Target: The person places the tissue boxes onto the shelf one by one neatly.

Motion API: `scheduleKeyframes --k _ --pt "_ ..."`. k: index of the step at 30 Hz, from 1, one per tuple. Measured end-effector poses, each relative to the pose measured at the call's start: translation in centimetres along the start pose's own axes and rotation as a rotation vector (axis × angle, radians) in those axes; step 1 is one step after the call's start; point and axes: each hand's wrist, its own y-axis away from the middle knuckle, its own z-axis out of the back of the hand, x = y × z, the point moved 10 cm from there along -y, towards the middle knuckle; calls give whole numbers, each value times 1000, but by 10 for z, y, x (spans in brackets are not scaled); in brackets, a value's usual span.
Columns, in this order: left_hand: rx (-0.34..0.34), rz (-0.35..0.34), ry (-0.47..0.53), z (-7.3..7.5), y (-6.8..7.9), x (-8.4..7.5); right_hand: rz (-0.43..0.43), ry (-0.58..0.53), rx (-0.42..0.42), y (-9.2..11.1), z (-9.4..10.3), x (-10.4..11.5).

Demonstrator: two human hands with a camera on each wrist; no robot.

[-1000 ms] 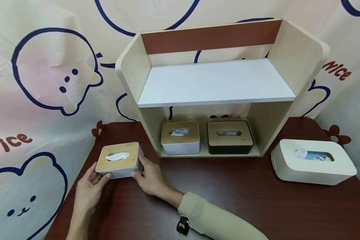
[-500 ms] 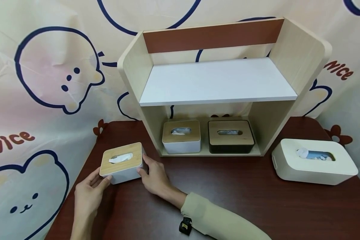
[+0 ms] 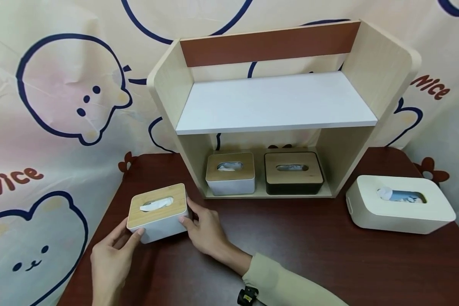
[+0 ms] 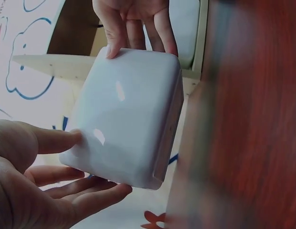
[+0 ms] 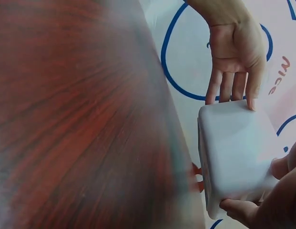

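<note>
A tissue box (image 3: 158, 217) with a pale wooden lid and white sides is held between both hands at the left of the desk. A white tissue (image 3: 157, 204) shows in the lid's oval slot. My left hand (image 3: 112, 261) grips the box's left end, thumb on its front side. On the right end, my right hand (image 3: 208, 231) grips with its thumb at the front corner. Both wrist views show the box's smooth white side (image 4: 124, 109) raised above the desk, with fingers reaching under its ends.
A two-tier shelf (image 3: 275, 104) stands at the back. Its lower tier holds a white tissue box (image 3: 231, 187) and a black one (image 3: 293, 189), both wood-topped. At the right of the dark red-brown desk (image 3: 298, 255) sits a longer cream tissue box (image 3: 398, 219).
Both hands have carried the tissue box a little to the right and nearer the person, and its front now shows more. The boxes on the shelf and at the right stay put.
</note>
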Motion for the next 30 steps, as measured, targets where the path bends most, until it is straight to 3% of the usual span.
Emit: scheduleKeyframes --k 5,13,18,24,30 --pt "-13 -12 -7 1 12 -7 -5 -53 21 10 9 3" --pt "5 -116 -23 -5 31 -28 30 22 4 23 40 14" --pt "23 -193 5 -14 40 -44 27 -10 -7 30 58 15" --pt "59 -254 34 -27 47 -62 28 25 -31 35 77 17" --pt "101 -351 126 -43 52 -87 42 42 -110 39 106 20"
